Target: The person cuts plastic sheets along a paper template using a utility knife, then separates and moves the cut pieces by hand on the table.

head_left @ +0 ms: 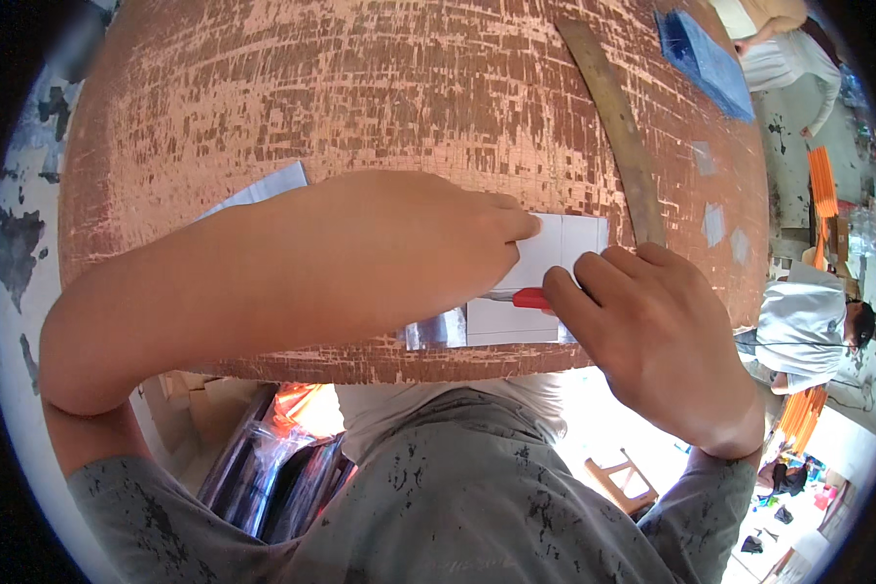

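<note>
One scuffed reddish-brown counter point(360, 97), its surface worn in streaks. Left hand point(448, 234) reaches across near edge, lying over the white card point(547, 255); fingers bent down on it (cannot tell whether they pinch anything, undersides hidden). Right hand point(647, 336) at near edge, right of centre, fingers curled round the red-handled tool. Brownish flat strip point(613, 117) runs from far edge to the right knuckles. Blue folded piece point(706, 63) at far right corner. Card lies along near edge. Red-handled tool point(530, 298) over card, thin end toward left hand.
</note>
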### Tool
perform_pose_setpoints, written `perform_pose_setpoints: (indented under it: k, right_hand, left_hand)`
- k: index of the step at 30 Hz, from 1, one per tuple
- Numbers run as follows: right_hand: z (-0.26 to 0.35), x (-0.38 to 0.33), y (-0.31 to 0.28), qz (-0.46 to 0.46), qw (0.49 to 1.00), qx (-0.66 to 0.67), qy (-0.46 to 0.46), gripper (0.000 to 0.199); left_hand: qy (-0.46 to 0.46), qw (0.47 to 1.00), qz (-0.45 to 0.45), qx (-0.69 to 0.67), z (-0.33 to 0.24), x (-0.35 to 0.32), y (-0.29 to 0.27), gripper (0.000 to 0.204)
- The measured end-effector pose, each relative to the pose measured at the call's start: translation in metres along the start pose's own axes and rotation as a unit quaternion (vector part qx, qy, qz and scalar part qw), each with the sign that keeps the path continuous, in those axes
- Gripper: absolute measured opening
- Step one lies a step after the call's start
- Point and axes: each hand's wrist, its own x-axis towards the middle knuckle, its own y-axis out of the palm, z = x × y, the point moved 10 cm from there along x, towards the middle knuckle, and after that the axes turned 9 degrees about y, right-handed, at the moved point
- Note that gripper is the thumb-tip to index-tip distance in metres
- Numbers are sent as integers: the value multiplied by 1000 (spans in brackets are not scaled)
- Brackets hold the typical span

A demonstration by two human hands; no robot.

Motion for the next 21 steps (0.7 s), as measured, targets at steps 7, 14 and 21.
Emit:
perform_pose_setpoints:
  k: [7,14,21]
  right_hand:
    - [4,-6,1,-25,998,-45,-20,10]
    - [-19,-50,8,-130,983,117,59,35]
    - [-8,-73,65,-174,958,193,120,70]
  left_hand:
    - [-27,999,-33,-31,9,2,8,48]
    - [-11,989,-147,35,1,-26,12,39]
    - [-142,923,-358,22,-41,-98,8,39]
